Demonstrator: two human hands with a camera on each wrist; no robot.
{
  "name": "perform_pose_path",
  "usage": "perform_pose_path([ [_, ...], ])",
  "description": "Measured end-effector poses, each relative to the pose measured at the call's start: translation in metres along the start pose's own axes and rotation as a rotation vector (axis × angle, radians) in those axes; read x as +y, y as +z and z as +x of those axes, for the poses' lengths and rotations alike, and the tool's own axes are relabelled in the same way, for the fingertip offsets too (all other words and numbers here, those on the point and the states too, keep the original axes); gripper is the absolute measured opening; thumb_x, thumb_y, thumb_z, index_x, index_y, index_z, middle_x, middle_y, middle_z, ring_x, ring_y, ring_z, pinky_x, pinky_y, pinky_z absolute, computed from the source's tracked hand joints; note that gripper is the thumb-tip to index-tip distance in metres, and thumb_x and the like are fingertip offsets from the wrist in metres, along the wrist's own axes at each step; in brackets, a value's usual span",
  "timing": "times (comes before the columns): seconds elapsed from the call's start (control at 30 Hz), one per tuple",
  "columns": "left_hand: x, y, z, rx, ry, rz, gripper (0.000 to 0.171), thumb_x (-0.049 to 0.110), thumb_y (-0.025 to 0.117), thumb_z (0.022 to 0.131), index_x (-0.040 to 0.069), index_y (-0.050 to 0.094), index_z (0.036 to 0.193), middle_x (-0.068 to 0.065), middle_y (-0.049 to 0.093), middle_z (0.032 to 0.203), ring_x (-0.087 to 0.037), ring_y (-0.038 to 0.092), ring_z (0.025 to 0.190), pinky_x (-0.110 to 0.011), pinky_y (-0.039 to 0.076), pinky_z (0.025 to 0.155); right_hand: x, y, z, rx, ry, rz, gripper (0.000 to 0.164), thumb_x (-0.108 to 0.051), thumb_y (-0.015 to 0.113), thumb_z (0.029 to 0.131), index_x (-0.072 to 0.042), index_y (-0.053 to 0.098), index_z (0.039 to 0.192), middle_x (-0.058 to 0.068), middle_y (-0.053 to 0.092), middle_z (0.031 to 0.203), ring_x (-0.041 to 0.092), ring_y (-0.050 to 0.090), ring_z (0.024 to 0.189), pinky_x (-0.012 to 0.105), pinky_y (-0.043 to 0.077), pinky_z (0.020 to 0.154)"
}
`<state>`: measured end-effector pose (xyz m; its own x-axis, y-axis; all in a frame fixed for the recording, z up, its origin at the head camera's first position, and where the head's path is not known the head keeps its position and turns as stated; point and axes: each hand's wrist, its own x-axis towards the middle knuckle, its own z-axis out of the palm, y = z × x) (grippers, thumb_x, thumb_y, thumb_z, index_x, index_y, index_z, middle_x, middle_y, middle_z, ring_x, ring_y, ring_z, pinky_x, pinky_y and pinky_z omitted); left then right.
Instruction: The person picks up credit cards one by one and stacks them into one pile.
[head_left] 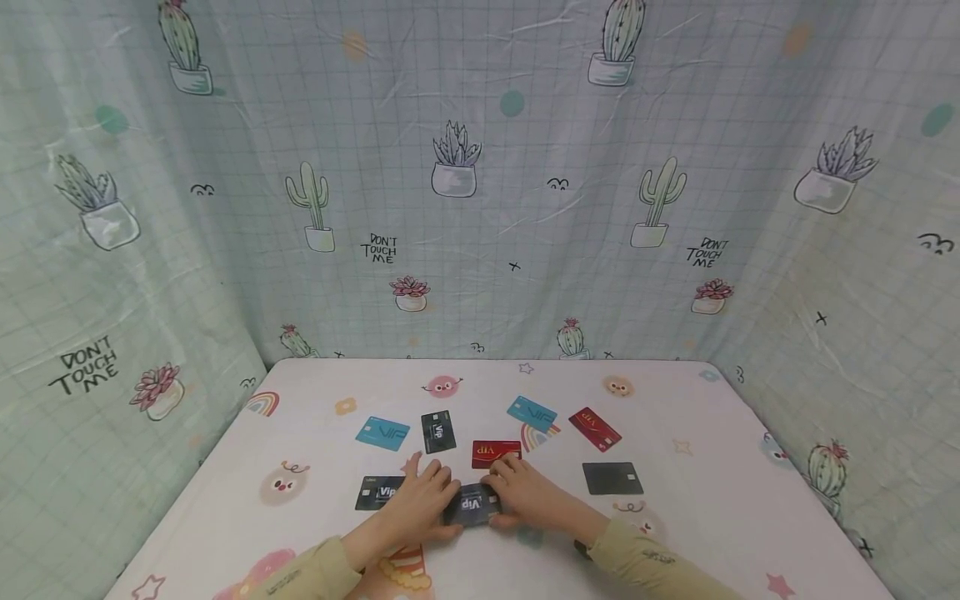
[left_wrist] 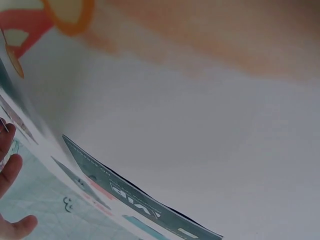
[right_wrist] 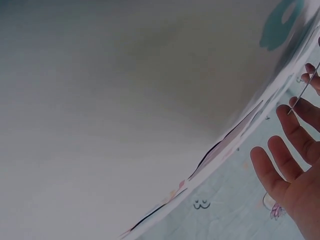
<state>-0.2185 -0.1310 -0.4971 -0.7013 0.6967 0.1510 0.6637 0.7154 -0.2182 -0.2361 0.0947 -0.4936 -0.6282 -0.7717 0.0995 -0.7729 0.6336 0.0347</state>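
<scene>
Between my two hands a dark Vip card (head_left: 472, 506) is held by its short ends, tilted above the table. The left hand (head_left: 422, 498) pinches its left end, and the right hand (head_left: 525, 493) pinches the right end. Seen from the right wrist, the card is a thin edge-on line at the fingers (right_wrist: 292, 127) of the right hand. Another dark Vip card (head_left: 377, 492) lies partly covered by the left hand; it also shows in the left wrist view. Just beyond the right hand's fingertips lies a red VIP card (head_left: 493, 452), its lower right part hidden.
Farther back lie a blue card (head_left: 382, 433), an upright black Vip card (head_left: 438, 432), a second blue card (head_left: 532, 412) and a second red card (head_left: 596, 428). A plain black card (head_left: 612, 478) is at right. Something dark (head_left: 581, 549) peeks from under the right sleeve. Curtains enclose the table.
</scene>
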Motion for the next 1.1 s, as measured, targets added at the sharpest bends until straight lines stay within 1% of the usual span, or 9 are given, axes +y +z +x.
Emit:
perform_pose_path([
  [0.2,0.000,-0.001,0.002,-0.015,-0.010,-0.016,0.060,0.062,0.049,0.078,0.016,0.055,0.116,-0.002,0.055,0.106,-0.020,0.046,0.102,-0.059,0.028,0.097,0.003,0.001,-0.001,0.005,0.017,0.005,0.053,-0.050,0.058,0.078,-0.016,0.052,0.119,-0.003,0.051,0.107,0.012,0.039,0.097,0.028,0.043,0.086],
  [0.37,-0.001,0.001,0.004,-0.014,-0.006,-0.014,0.061,0.060,0.049,0.079,0.014,0.054,0.119,-0.003,0.055,0.109,-0.021,0.046,0.104,-0.059,0.029,0.097,0.005,0.002,-0.001,-0.004,0.042,0.003,0.056,-0.052,0.056,0.079,-0.016,0.051,0.122,-0.003,0.051,0.109,0.011,0.039,0.096,0.027,0.042,0.084],
  [0.5,-0.002,0.002,0.007,0.019,0.005,0.003,0.059,0.059,0.049,0.080,0.013,0.055,0.118,-0.003,0.056,0.107,-0.021,0.046,0.102,-0.059,0.030,0.095,0.008,0.003,-0.001,-0.007,0.058,0.000,0.058,-0.053,0.056,0.079,-0.017,0.050,0.125,-0.003,0.051,0.110,0.012,0.038,0.095,0.027,0.041,0.083],
  [0.57,-0.003,0.003,0.009,0.051,0.013,0.016,0.059,0.058,0.051,0.080,0.012,0.056,0.116,-0.003,0.057,0.105,-0.021,0.047,0.101,-0.059,0.032,0.094,0.009,0.003,-0.002,-0.009,0.071,0.005,0.059,-0.053,0.056,0.079,-0.017,0.049,0.126,-0.003,0.051,0.111,0.012,0.037,0.096,0.028,0.041,0.084],
  [0.67,-0.003,0.005,0.012,0.098,0.020,0.020,0.058,0.057,0.054,0.078,0.011,0.058,0.114,-0.003,0.058,0.104,-0.021,0.048,0.099,-0.059,0.033,0.092,0.010,0.002,-0.002,-0.013,0.093,0.013,0.061,-0.053,0.056,0.079,-0.016,0.049,0.127,-0.003,0.050,0.112,0.013,0.037,0.098,0.029,0.040,0.086],
  [0.77,-0.004,0.007,0.015,0.125,0.019,0.028,0.058,0.056,0.056,0.077,0.011,0.059,0.113,-0.003,0.058,0.104,-0.021,0.048,0.099,-0.059,0.033,0.092,0.012,0.001,-0.001,-0.012,0.105,0.019,0.062,-0.053,0.057,0.078,-0.015,0.049,0.127,-0.003,0.051,0.113,0.014,0.038,0.100,0.031,0.041,0.089],
  [0.87,-0.005,0.008,0.018,0.130,0.016,0.035,0.057,0.057,0.056,0.077,0.012,0.059,0.113,-0.003,0.059,0.103,-0.021,0.049,0.099,-0.059,0.033,0.092,0.013,-0.001,-0.002,-0.015,0.113,0.016,0.062,-0.053,0.057,0.078,-0.015,0.049,0.127,-0.002,0.051,0.114,0.015,0.039,0.101,0.033,0.041,0.090],
  [1.1,-0.006,0.009,0.024,0.113,0.028,0.072,0.057,0.058,0.053,0.078,0.014,0.059,0.113,-0.001,0.059,0.106,-0.021,0.048,0.103,-0.058,0.030,0.096,0.017,-0.002,-0.003,-0.010,0.135,0.027,0.062,-0.052,0.058,0.078,-0.014,0.049,0.127,-0.001,0.051,0.114,0.018,0.040,0.105,0.035,0.041,0.093],
])
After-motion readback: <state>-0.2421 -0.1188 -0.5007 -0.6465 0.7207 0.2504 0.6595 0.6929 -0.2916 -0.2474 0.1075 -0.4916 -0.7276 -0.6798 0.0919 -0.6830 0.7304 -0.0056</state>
